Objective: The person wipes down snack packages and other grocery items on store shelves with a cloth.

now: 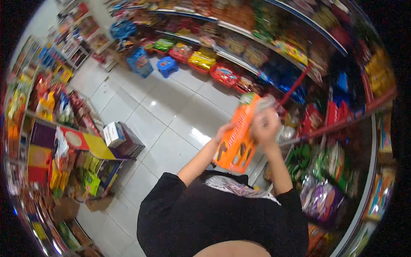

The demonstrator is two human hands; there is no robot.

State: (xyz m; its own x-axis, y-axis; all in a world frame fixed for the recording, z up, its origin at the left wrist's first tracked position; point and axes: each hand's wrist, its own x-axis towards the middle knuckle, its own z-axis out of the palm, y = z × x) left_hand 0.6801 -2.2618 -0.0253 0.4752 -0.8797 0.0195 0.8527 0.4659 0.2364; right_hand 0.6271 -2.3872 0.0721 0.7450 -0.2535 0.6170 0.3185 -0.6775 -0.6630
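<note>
An orange box [238, 139] with a green end and dark pictures on its front is held tilted in front of my chest. My left hand [223, 132] grips its left edge, the fingers partly hidden behind the box. At the upper right side of the box is my right hand [266, 124], blurred by motion, its fingers curled near a pale, crinkled thing. Whether that hand holds anything is too smeared to make out.
Shelves of snack packets [239, 47] curve across the back and right, with a red rail [295, 85] close by my right hand. A blue stool [167, 66] stands on the tiled floor [167, 147]. Stacked boxes [124, 140] and a display stand [87, 147] are at left.
</note>
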